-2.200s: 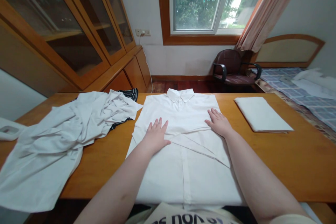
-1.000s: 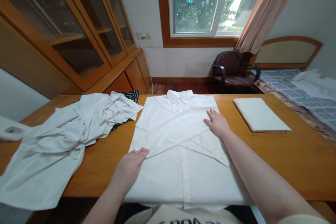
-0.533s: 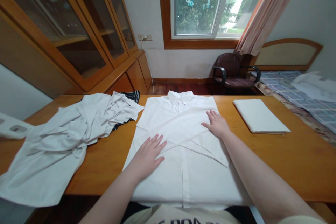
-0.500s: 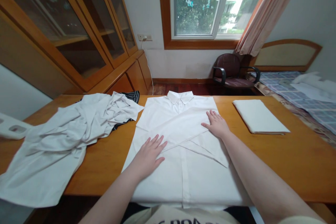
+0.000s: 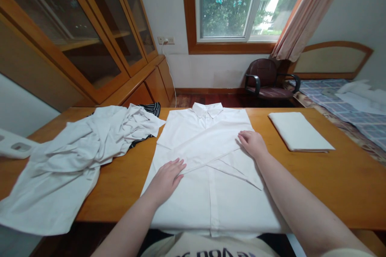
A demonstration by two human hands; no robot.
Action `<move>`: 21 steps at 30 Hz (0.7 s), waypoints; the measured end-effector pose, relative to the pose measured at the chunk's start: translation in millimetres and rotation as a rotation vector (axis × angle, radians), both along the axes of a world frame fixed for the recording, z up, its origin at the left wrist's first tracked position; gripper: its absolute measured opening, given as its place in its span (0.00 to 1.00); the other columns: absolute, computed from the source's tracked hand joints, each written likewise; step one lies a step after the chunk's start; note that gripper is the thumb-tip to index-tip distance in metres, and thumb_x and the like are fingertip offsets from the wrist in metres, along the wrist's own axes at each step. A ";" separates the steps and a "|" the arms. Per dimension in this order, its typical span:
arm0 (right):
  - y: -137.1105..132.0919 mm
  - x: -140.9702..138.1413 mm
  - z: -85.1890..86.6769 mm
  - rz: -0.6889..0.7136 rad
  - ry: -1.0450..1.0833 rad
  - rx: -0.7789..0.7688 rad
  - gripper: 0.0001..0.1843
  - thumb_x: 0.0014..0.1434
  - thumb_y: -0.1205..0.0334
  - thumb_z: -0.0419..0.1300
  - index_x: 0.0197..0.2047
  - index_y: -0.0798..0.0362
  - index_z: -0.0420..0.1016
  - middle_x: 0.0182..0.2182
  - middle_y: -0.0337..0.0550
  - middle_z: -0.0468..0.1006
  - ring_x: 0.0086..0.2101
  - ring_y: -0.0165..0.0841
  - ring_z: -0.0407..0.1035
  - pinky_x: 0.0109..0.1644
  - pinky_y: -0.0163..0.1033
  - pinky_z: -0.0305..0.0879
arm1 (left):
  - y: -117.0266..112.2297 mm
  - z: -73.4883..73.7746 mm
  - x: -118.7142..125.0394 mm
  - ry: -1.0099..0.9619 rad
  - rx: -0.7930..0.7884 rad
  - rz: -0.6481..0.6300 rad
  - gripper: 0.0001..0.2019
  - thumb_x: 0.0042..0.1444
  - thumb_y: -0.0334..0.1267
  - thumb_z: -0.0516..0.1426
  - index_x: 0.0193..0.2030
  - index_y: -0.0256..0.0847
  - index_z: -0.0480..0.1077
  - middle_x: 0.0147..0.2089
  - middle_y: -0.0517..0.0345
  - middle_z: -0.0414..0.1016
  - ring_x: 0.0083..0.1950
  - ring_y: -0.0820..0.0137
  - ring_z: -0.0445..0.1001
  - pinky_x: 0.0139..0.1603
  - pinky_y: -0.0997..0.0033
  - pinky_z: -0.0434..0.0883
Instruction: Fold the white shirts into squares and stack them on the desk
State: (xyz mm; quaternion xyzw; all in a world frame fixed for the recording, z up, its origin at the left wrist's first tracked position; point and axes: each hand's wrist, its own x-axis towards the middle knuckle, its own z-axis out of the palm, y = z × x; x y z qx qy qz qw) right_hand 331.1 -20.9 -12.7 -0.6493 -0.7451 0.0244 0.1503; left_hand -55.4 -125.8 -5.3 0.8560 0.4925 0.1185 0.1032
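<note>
A white collared shirt (image 5: 193, 136) lies front up on the table, its sleeves folded across the chest and its collar at the far end. My left hand (image 5: 168, 177) rests flat on the shirt's left side, fingers together and thumb a little apart, by the lower edge of the crossing sleeve. On the right side of the chest, my right hand (image 5: 252, 143) touches the sleeve fold. Its fingers are bent and drawn in toward the thumb on the cloth; the fingertips are partly hidden.
Rumpled white garments (image 5: 75, 152), with a black striped cloth (image 5: 152, 108) under them, lie at the left of the wooden table (image 5: 301, 180). A folded white cloth (image 5: 300, 131) lies at the right. Beyond stand a chair (image 5: 263, 78) and a bed (image 5: 346, 92); a glass-door cabinet (image 5: 120, 44) is at left.
My left hand has slid slightly left and drawn its spread fingers together. My right hand has gone from flat with fingers spread to bent fingers, a little further right.
</note>
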 end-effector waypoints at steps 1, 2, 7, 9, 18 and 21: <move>-1.8 0.2 2.1 -0.019 0.014 0.021 0.25 0.64 0.49 0.43 0.41 0.51 0.78 0.42 0.47 0.79 0.47 0.38 0.69 0.54 0.42 0.59 | -0.3 0.2 0.2 -0.025 0.023 0.007 0.16 0.62 0.38 0.49 0.52 0.43 0.71 0.58 0.53 0.71 0.60 0.64 0.67 0.60 0.56 0.65; -3.1 0.7 4.0 -0.044 0.022 0.037 0.25 0.64 0.50 0.43 0.35 0.51 0.79 0.37 0.47 0.79 0.43 0.38 0.70 0.50 0.41 0.62 | -0.4 0.4 0.4 -0.049 0.046 0.014 0.14 0.62 0.38 0.49 0.49 0.43 0.73 0.54 0.52 0.74 0.58 0.64 0.69 0.58 0.56 0.67; -4.8 14.4 10.8 0.105 0.133 -0.016 0.19 0.58 0.47 0.52 0.37 0.51 0.78 0.37 0.46 0.78 0.41 0.39 0.70 0.48 0.42 0.64 | -0.3 1.6 0.5 -0.127 0.113 0.042 0.13 0.62 0.38 0.48 0.43 0.42 0.74 0.46 0.53 0.78 0.51 0.65 0.74 0.54 0.58 0.70; -5.3 26.6 12.4 0.181 0.158 -0.042 0.21 0.53 0.45 0.58 0.43 0.49 0.78 0.46 0.46 0.76 0.47 0.41 0.68 0.54 0.44 0.61 | 0.1 2.2 0.5 -0.141 0.108 0.064 0.13 0.63 0.38 0.48 0.43 0.43 0.73 0.46 0.53 0.78 0.50 0.65 0.74 0.53 0.59 0.70; 2.0 56.4 9.6 -0.510 0.195 -0.166 0.28 0.60 0.44 0.45 0.39 0.55 0.79 0.34 0.54 0.79 0.36 0.43 0.72 0.36 0.41 0.62 | 1.1 10.9 4.0 -0.143 0.058 0.082 0.11 0.62 0.37 0.48 0.39 0.42 0.71 0.39 0.54 0.77 0.43 0.66 0.74 0.46 0.63 0.70; 4.7 55.0 8.6 -0.507 0.166 -0.196 0.25 0.59 0.45 0.47 0.36 0.53 0.79 0.32 0.51 0.79 0.34 0.42 0.72 0.32 0.39 0.59 | 1.8 11.8 4.4 -0.136 0.049 0.085 0.10 0.62 0.37 0.49 0.39 0.42 0.71 0.39 0.55 0.76 0.43 0.66 0.73 0.46 0.63 0.70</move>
